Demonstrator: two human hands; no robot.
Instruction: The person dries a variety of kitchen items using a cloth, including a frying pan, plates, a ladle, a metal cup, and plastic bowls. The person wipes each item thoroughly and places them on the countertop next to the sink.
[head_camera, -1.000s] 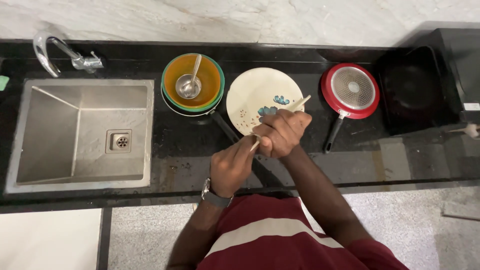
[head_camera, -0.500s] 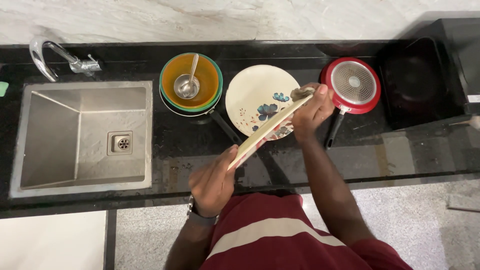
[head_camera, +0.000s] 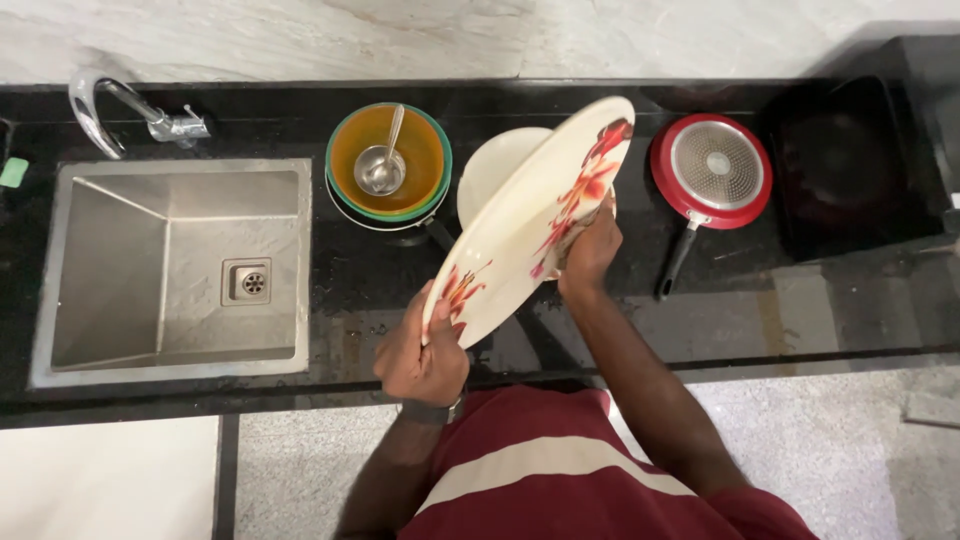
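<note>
Since half a second ago the floral plate (head_camera: 530, 225) has been tipped up steeply and lifted, its far rim now over the back of the counter. The left hand (head_camera: 420, 350) grips its near, lower edge, fingers closed round the rim; the right hand (head_camera: 590, 250) presses against its underside near the middle, holding it. Bare black counter (head_camera: 800, 310) lies open to the right of the arms. Beyond, a plain white plate (head_camera: 495, 165) sits partly hidden behind the raised one, just beside stacked bowls (head_camera: 390, 160) holding a ladle (head_camera: 380, 165). The red frying pan (head_camera: 712, 170) stands apart on the right; the steel sink (head_camera: 175, 265) is well left.
</note>
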